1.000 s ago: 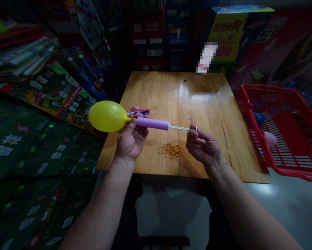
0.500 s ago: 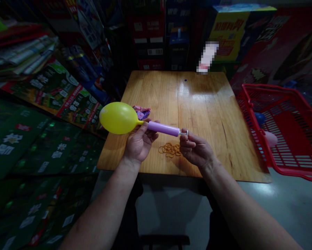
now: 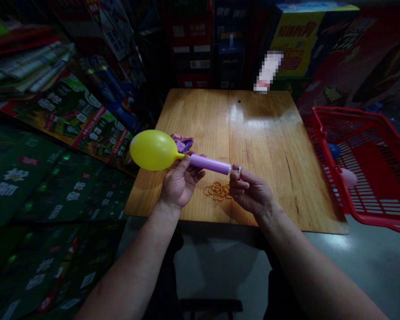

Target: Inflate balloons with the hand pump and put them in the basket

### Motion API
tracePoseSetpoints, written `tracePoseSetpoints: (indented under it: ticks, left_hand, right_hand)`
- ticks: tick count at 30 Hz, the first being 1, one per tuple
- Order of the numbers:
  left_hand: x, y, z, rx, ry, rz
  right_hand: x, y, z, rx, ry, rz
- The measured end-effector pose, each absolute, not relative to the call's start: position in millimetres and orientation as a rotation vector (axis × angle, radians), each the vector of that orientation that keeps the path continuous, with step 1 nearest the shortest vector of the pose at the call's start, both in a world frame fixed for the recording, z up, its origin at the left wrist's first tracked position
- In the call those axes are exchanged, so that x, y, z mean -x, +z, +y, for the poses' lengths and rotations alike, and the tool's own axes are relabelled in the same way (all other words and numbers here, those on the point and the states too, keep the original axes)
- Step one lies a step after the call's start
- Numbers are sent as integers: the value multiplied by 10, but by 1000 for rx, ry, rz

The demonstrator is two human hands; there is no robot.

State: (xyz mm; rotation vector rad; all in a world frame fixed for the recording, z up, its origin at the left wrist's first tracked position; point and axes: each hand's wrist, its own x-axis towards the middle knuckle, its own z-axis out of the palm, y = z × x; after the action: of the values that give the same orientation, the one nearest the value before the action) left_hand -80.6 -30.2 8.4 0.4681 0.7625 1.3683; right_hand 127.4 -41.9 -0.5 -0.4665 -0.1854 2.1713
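Note:
A yellow balloon, blown up to an oval, sits on the nozzle end of a purple balloon pump. My left hand grips the pump's front end, its thumb pressed at the balloon's neck. At the other end, my right hand has its fingers closed on the pump's white ring handle, with only a short piece of rod showing. Tan rubber bands lie in a loose heap beneath the pump, beside my right hand. Behind the yellow balloon are uninflated pink and purple balloons.
The wooden table carries these things. A red basket stands at its right side, with a blue balloon and a pink balloon inside. Green cartons are stacked at left; more boxes line the back.
The yellow balloon looks shifted very slightly right, along with a small shift of the whole view. Both hands keep the same hold on the pump, and its handle stays close in.

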Motion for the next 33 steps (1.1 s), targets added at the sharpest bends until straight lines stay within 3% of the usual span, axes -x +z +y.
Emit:
tracePoseSetpoints:
  ticks: [8, 14, 27, 33]
  left_hand:
    - [1077, 164, -184, -509, 1526, 784]
    - [872, 88, -294, -500, 1370, 769]
    - [1013, 152, -206, -541, 1517, 831]
    - [813, 83, -317, -538, 1390, 813]
  right_hand:
    - [-1522, 159, -304, 534, 2061, -203]
    - [-1342, 22, -403, 513, 2174, -186]
    - [-1533, 196, -331, 553, 2048, -238]
    - [-1297, 39, -432, 535, 2136, -239]
